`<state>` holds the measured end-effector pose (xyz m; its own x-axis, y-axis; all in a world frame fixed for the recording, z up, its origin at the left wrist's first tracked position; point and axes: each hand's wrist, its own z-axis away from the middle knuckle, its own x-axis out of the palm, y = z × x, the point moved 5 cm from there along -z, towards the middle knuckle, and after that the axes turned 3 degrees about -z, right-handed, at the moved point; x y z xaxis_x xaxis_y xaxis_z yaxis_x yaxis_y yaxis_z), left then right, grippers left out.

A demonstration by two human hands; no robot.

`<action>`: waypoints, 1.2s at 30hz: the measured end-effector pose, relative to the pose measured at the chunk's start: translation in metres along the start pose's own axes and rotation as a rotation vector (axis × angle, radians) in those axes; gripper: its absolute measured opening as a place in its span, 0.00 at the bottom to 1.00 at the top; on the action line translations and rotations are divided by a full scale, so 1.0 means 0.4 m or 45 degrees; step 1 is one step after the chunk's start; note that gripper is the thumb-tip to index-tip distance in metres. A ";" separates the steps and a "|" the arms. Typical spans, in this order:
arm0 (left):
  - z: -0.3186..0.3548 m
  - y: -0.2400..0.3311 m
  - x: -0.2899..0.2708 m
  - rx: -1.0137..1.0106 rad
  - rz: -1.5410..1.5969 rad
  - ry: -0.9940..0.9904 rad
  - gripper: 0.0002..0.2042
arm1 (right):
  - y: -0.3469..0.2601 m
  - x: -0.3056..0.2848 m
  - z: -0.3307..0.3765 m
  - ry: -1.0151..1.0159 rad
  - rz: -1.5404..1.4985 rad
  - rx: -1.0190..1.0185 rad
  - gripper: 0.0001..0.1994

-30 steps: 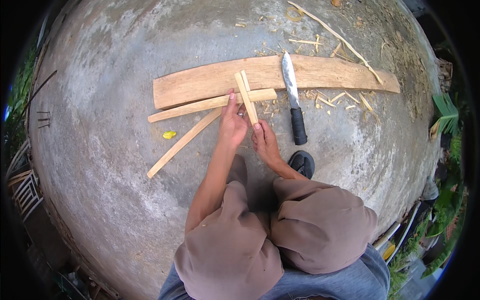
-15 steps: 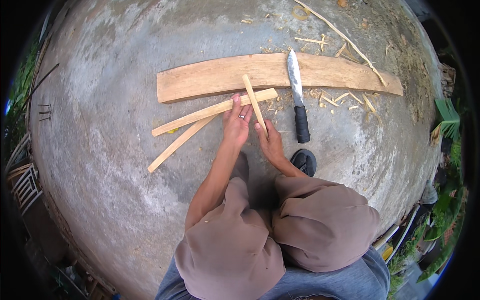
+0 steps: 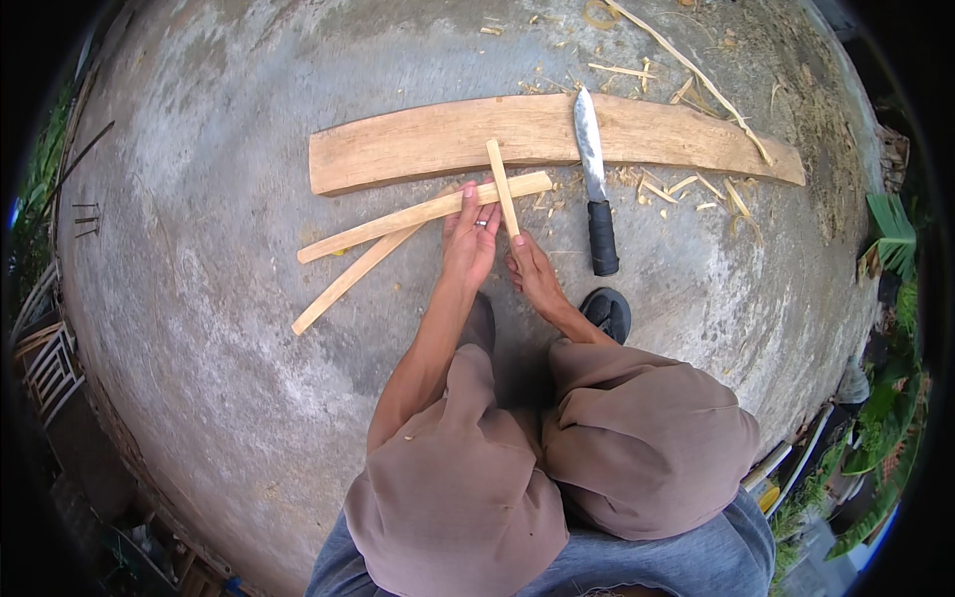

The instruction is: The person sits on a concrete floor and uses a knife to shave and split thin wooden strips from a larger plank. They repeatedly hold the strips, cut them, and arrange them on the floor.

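My left hand (image 3: pixel 472 244) is closed on a long pale wooden strip (image 3: pixel 383 225), thumb on top and fingers underneath. In my right hand (image 3: pixel 535 274) is a shorter wooden stick (image 3: pixel 502 184), gripped by its near end and laid across the long strip near that strip's right end. A second long strip (image 3: pixel 353 283) lies slantwise below the held one, partly hidden by it. Beyond my hands a thick wooden plank (image 3: pixel 418 147) rests on the ground. A large knife (image 3: pixel 601 234) with a black wrapped handle lies with its blade across the plank, to the right of my hands.
Wood shavings and splinters (image 3: pixel 657 189) lie around the plank's right half. A long thin strip of wood (image 3: pixel 696 75) leans onto the plank's right end. My sandalled right foot (image 3: pixel 607 313) is on the concrete ground (image 3: pixel 229 318) below the knife. Green plants (image 3: pixel 890 239) border the right side.
The short stick has turned slightly more upright across the long strip, and my right hand has shifted a little. My left hand keeps its hold. The whole view has moved slightly.
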<state>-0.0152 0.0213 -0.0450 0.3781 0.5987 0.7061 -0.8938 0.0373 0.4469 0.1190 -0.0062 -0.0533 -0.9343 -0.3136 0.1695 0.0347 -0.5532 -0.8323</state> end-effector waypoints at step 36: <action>0.013 0.013 -0.015 -0.098 -0.200 -0.057 0.18 | -0.054 -0.076 0.005 -0.044 0.558 -0.270 0.19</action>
<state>-0.0211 0.0138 -0.0440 0.5232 0.5444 0.6556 -0.8381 0.1893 0.5116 0.1471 0.0138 -0.0394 -0.8354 -0.5094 -0.2061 0.3453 -0.1948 -0.9180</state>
